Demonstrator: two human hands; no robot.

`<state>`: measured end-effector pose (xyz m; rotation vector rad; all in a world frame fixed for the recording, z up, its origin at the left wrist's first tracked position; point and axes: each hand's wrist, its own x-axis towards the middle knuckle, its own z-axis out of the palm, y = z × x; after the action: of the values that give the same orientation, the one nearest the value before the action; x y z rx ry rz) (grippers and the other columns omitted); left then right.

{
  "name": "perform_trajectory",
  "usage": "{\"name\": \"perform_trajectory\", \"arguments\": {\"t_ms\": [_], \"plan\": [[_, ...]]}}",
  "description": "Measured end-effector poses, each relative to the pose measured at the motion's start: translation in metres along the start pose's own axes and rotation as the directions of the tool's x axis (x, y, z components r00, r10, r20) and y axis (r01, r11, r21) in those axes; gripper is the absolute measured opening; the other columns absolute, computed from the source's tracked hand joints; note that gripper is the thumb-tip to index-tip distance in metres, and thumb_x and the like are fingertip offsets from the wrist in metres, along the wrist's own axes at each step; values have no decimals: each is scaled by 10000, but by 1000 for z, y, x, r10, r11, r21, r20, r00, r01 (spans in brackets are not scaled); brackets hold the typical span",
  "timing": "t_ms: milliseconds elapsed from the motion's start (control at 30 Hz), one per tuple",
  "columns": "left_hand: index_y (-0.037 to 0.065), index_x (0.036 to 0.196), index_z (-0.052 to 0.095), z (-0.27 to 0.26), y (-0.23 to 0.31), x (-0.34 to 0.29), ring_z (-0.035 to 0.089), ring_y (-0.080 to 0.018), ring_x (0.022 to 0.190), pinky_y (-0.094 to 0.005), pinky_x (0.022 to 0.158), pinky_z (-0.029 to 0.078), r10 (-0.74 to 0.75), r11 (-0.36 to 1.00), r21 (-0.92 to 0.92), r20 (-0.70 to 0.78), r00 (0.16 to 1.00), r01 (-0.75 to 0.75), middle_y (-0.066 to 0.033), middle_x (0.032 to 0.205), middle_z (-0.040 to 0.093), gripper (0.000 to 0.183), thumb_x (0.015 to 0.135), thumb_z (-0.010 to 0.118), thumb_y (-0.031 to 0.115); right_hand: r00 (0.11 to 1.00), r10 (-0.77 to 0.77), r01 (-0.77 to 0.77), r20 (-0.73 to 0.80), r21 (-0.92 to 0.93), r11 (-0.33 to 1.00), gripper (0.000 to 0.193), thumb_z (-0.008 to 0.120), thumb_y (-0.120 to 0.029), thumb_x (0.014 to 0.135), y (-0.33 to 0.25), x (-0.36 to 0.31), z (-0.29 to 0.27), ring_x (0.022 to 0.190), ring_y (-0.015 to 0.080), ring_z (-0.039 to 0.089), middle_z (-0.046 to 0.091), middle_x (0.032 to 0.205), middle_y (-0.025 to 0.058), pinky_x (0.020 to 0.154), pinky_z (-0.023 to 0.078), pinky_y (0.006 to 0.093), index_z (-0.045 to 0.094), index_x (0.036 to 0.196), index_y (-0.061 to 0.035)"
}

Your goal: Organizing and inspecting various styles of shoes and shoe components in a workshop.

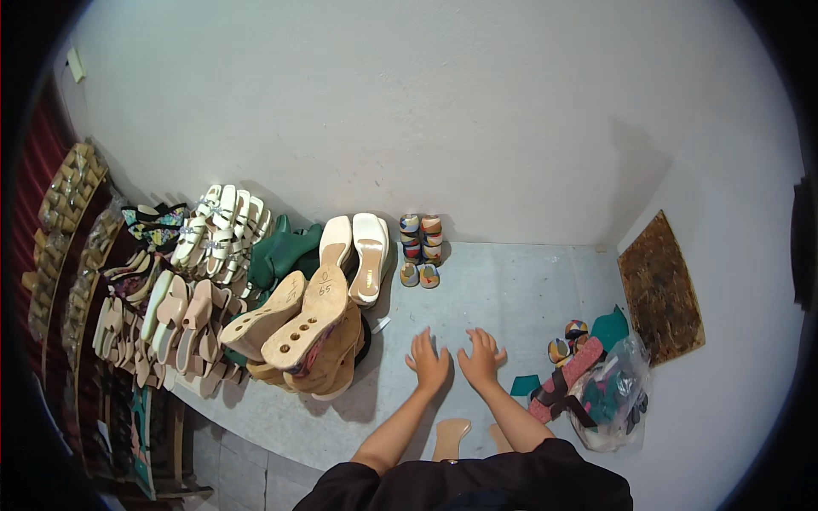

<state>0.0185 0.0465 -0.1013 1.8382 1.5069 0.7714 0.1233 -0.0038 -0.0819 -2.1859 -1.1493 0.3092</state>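
Observation:
Over the pale table I hold both hands out side by side, palms down. My left hand has its fingers spread and holds nothing. My right hand is likewise spread and bare. Beneath my forearms, close to my body, lie a tan insole-shaped piece and a second one, partly hidden by my right arm. Left of my hands rises a pile of shoe soles and sandals, topped by a wooden-looking sole with holes. Several multicoloured heels stand in two columns beyond my hands.
White strappy sandals, green shoes and pink sandals crowd the left. Racks of heels stand further left. At right are a plastic bag, a pink sole with dark straps and a brown board against the wall.

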Motion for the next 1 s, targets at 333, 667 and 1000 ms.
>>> {"name": "perform_trajectory", "arguments": {"t_ms": [333,667,1000], "plan": [[146,1263,444,5,12,-122,243,-316,1307,-618,972,124,210,976,25,182,961,-218,-121,1344,373,513,774,575,227,985,-172,163,3,-324,932,395,592,-175,683,59,-99,-71,1243,324,339,478,1263,60,909,138,715,585,1077,-154],[169,1101,573,5,38,-154,312,-282,1247,-591,946,158,325,943,-9,231,917,-332,-103,1270,427,336,774,583,244,979,-82,-18,-186,-481,877,518,591,-118,666,112,-136,-128,1296,306,287,404,1345,77,924,113,706,546,1179,-177],[193,1064,583,19,46,-159,371,-242,1192,-535,945,172,382,922,-43,252,889,-384,-43,1195,488,298,769,592,236,881,-109,-44,-460,-309,950,347,564,-94,709,105,-162,-161,1165,242,426,520,1102,55,957,140,614,575,1052,-148]]}}
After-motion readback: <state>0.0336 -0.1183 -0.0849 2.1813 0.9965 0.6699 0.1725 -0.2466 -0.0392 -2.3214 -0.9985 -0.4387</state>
